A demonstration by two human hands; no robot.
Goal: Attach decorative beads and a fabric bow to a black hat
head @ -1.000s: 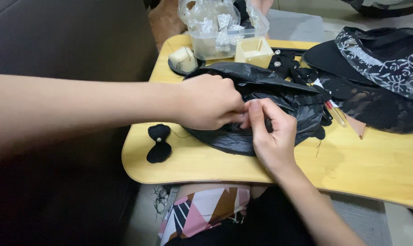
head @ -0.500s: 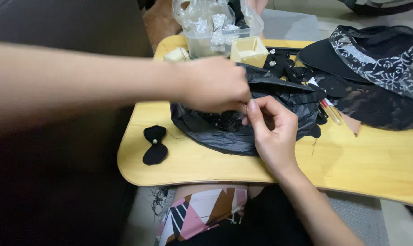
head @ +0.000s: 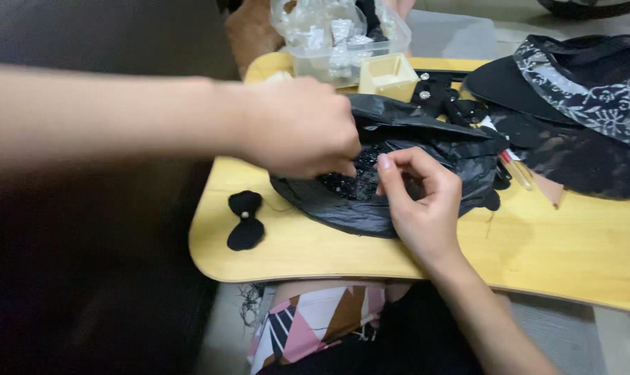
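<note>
The black plastic bag (head: 412,173) lies crumpled in the middle of the counter (head: 572,243), a yellow wooden tray table, and its open mouth shows a heap of small dark beads (head: 353,177). The left hand (head: 297,128) reaches in from the left edge with its fingers curled down, the tips pinched together right at the beads; what they grip, if anything, is too small to tell. The right hand (head: 419,201) comes up from the near edge and rests on the bag, thumb and forefinger pinched close above the beads, the other fingers loosely bent; whether something sits between the fingertips cannot be made out.

Near the left edge of the counter, well apart from the bag, lies a black fabric bow (head: 245,221) with a pale bead at its knot. At the far edge, just behind the bag, stand a small cream square box (head: 390,75) and a clear plastic container (head: 329,38) holding packets. More black bows with shiny centres (head: 443,97) lie beside the box. Toward the far right corner rests a black visor hat with patterned trim (head: 572,76), and black lace fabric (head: 586,163) spreads below it.
</note>
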